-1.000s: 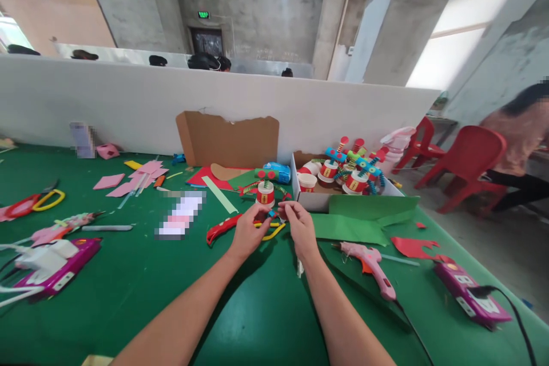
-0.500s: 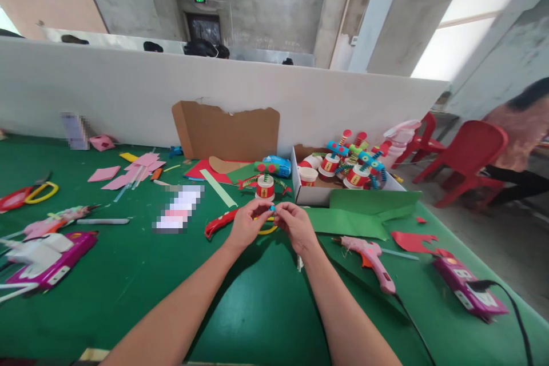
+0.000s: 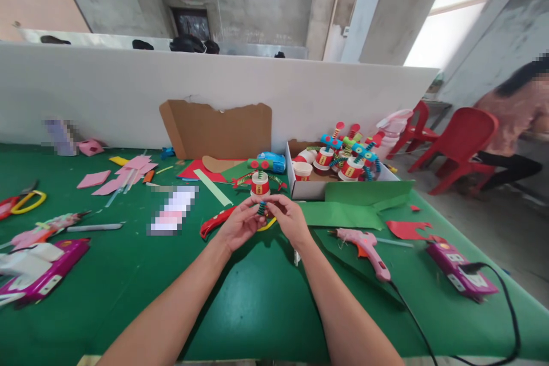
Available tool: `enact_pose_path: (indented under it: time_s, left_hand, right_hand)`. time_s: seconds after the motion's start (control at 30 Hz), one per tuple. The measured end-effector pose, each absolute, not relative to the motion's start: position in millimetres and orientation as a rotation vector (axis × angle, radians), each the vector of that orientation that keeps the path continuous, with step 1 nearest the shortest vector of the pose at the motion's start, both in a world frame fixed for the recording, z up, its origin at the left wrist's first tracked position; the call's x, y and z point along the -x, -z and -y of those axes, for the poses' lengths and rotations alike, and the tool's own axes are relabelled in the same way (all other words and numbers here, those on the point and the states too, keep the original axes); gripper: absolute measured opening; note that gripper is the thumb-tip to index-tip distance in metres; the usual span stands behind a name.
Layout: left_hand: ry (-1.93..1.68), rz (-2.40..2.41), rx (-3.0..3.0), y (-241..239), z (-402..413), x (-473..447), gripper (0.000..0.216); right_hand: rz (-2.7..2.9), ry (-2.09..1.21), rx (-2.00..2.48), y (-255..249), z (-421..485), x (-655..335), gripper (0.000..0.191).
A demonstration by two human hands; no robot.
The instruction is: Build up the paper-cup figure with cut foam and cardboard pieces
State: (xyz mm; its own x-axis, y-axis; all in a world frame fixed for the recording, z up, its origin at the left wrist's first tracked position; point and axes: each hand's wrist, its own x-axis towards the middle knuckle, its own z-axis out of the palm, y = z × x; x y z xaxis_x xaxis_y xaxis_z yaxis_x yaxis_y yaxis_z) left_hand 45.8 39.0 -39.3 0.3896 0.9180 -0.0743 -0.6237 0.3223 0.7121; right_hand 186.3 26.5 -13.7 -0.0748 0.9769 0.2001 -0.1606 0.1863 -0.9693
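Between my fingertips is a small folded paper spring [image 3: 261, 208], dark green and blue. My left hand [image 3: 240, 224] pinches it from the left, palm partly turned up. From the other side, the thumb and fingers of my right hand [image 3: 288, 218] close on it. Just beyond my hands stands a paper-cup figure [image 3: 259, 184] with a green tube head, red round eyes and folded spring arms. Under and behind my hands lie red-handled scissors [image 3: 217, 222], partly hidden, with a bit of yellow showing by my fingers.
At right, a pink glue gun [image 3: 363, 249] trails its cord near a purple power strip [image 3: 461, 271]. A white box [image 3: 311, 190] holds several cup figures behind green paper [image 3: 343, 215]. Pink paper pieces [image 3: 124, 174] and another glue gun [image 3: 47, 229] are at left. A person [image 3: 510, 108] sits far right.
The paper spring now shows its folded side, where only a small blue bit showed before. My left hand has rolled palm-up. The view has shifted slightly.
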Motion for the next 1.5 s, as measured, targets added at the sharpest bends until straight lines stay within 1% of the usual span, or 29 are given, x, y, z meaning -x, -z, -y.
enact_pose_path:
  time_s: [0.1, 0.23, 0.43, 0.67, 0.8, 1.1, 1.33, 1.5]
  left_hand:
    - [-1.038, -0.534, -0.663, 42, -40, -45, 0.027]
    - [-1.011, -0.537, -0.674, 42, -41, -44, 0.027]
    - [-1.007, -0.510, -0.634, 39, -40, -42, 0.028]
    - [-1.004, -0.503, -0.664, 42, -41, -42, 0.026]
    - [-1.023, -0.501, -0.637, 42, -42, -42, 0.025]
    - [-1.031, -0.508, -0.623, 41, -41, -42, 0.022]
    - [-1.034, -0.495, -0.636, 42, -41, -42, 0.025]
    - [-1.004, -0.544, -0.654, 37, -39, -43, 0.029]
  right_hand:
    - [1.276, -1.131, 0.933, 17, -29, -189, 0.012]
    - [1.344, -1.053, 0.940, 22, -32, -193, 0.013]
    - [1.396, -1.077, 0.916, 19, -30, -196, 0.014]
    - [1.408, -1.035, 0.946, 18, -29, -195, 0.010]
    - [1.420, -1.041, 0.929, 15, -27, -194, 0.013]
    - [1.530, -0.898, 0.945, 15, -26, -195, 0.014]
    - [1.590, -0.792, 0.944, 16, -26, -195, 0.015]
    - [1.783, -0.586, 0.952, 18, -27, -199, 0.017]
